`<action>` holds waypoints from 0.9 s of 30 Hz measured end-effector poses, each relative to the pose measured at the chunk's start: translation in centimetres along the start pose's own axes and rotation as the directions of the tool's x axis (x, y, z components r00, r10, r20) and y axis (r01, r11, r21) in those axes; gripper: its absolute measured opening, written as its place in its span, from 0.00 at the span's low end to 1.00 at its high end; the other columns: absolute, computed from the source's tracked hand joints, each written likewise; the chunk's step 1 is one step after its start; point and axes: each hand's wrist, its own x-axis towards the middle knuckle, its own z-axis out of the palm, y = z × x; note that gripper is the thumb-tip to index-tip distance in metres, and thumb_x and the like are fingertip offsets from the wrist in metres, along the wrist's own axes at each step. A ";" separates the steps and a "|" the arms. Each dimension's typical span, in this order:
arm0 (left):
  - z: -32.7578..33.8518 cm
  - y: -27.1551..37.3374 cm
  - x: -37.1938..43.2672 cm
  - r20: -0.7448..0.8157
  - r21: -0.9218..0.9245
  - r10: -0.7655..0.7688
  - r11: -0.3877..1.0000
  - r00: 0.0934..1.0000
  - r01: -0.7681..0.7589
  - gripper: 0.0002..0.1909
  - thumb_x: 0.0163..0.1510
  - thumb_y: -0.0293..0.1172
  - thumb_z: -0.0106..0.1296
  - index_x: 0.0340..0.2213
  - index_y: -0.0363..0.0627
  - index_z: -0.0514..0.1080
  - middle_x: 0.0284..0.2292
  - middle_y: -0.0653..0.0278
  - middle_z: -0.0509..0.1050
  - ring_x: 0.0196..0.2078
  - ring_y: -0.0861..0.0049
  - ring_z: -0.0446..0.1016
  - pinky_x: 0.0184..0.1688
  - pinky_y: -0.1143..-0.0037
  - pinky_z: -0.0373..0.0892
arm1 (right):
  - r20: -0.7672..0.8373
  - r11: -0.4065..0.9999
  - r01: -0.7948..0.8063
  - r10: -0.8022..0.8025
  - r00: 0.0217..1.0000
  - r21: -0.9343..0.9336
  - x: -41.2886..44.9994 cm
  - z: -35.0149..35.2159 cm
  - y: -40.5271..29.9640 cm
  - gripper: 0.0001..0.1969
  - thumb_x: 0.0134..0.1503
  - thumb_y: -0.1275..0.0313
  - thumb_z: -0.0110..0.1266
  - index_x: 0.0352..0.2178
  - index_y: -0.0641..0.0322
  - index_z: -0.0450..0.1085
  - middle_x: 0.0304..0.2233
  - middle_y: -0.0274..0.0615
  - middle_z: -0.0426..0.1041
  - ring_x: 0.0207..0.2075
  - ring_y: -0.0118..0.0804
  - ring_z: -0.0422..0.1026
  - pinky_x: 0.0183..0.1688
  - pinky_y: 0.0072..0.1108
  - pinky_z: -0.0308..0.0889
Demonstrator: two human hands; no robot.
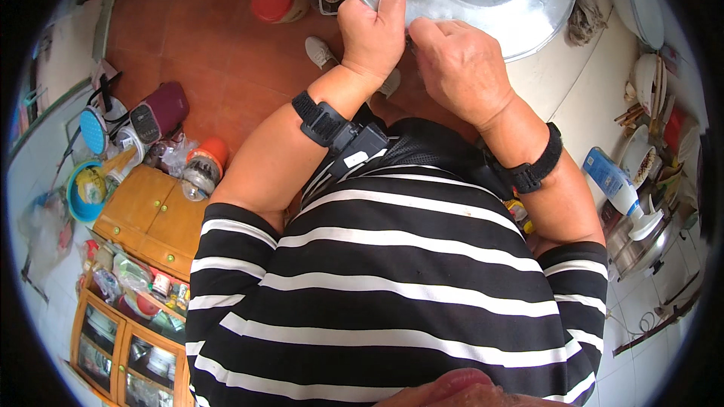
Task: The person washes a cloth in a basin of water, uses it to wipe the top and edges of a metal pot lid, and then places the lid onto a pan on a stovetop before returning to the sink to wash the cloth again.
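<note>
A large round metal lid (pixel 520 17) with a raised ring in its middle lies at the top of the head view, partly cut off by the picture's edge. My left hand (pixel 373 34) grips its near left rim, the thumb on top of the metal and the fingers hidden below. Just right of it, my right hand (pixel 461 68) is curled at the lid's near edge; a small dark thing shows by its fingertips, too hidden to name. Whether these fingers pinch the rim or that dark thing cannot be told.
A pale countertop (pixel 582 90) runs along the right, holding a grey rag (pixel 585 14), a blue-and-white spray bottle (pixel 613 181), bowls and a steel pot (pixel 642 254). A red-lidded jar (pixel 277 3) stands on the red floor. Wooden cabinets (pixel 153 209) stand at left.
</note>
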 end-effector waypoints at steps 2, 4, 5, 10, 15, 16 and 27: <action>-0.2 -0.1 0.5 0.014 -0.003 0.018 1.000 1.000 -0.018 0.14 0.57 0.33 0.49 0.26 0.31 0.72 0.18 0.60 0.73 0.21 0.79 0.69 0.27 0.73 0.67 | 0.023 0.998 -0.045 0.044 0.999 0.047 -0.6 -0.4 0.3 0.19 0.34 0.63 0.64 0.26 0.56 0.66 0.22 0.40 0.73 0.29 0.46 0.74 0.30 0.31 0.70; -0.1 -0.1 0.5 0.020 -0.008 0.042 0.999 0.999 -0.042 0.14 0.57 0.33 0.49 0.26 0.32 0.72 0.18 0.60 0.73 0.21 0.79 0.68 0.27 0.73 0.67 | -0.001 0.998 -0.060 0.060 0.998 -0.015 -3.3 0.1 2.8 0.10 0.40 0.71 0.58 0.26 0.58 0.65 0.21 0.41 0.70 0.26 0.47 0.72 0.28 0.32 0.68; 0.1 -0.4 0.2 -0.002 0.008 0.049 0.999 0.999 -0.049 0.14 0.57 0.33 0.49 0.26 0.32 0.72 0.18 0.59 0.73 0.22 0.79 0.68 0.27 0.73 0.67 | -0.016 0.998 -0.068 0.068 0.998 -0.009 -3.9 0.1 3.5 0.06 0.45 0.78 0.52 0.26 0.59 0.64 0.20 0.43 0.68 0.24 0.48 0.70 0.25 0.33 0.66; 0.6 -0.4 -0.1 -0.013 0.037 0.040 0.999 0.999 -0.039 0.14 0.57 0.34 0.50 0.27 0.32 0.72 0.19 0.60 0.74 0.23 0.80 0.68 0.29 0.74 0.67 | -0.050 0.997 0.047 -0.044 0.998 0.062 -0.1 0.5 1.2 0.07 0.44 0.74 0.54 0.27 0.57 0.65 0.22 0.40 0.71 0.27 0.46 0.72 0.27 0.32 0.68; -1.1 -1.0 0.7 0.161 -0.213 -0.190 0.951 0.968 0.222 0.14 0.59 0.35 0.48 0.32 0.32 0.73 0.24 0.68 0.75 0.27 0.82 0.69 0.30 0.76 0.67 | 0.038 0.998 0.023 -0.025 0.999 0.052 -0.3 0.0 2.3 0.08 0.45 0.68 0.53 0.28 0.54 0.66 0.26 0.39 0.74 0.32 0.46 0.73 0.32 0.31 0.69; -0.3 -0.2 1.2 0.119 -0.193 -0.129 0.970 0.984 0.151 0.15 0.60 0.36 0.48 0.33 0.32 0.72 0.24 0.68 0.75 0.29 0.85 0.69 0.33 0.79 0.66 | 0.074 0.999 0.014 -0.018 0.997 0.049 -0.5 0.0 2.7 0.06 0.46 0.69 0.51 0.28 0.55 0.65 0.26 0.38 0.73 0.34 0.44 0.72 0.32 0.31 0.69; -4.1 1.9 8.3 0.418 0.155 -0.235 0.970 0.877 0.187 0.18 0.61 0.39 0.45 0.32 0.32 0.74 0.21 0.64 0.74 0.22 0.84 0.70 0.22 0.81 0.65 | 0.152 0.997 0.024 -0.012 0.988 -0.077 -5.0 -1.1 5.0 0.06 0.46 0.75 0.49 0.29 0.55 0.64 0.24 0.35 0.69 0.31 0.41 0.70 0.30 0.29 0.69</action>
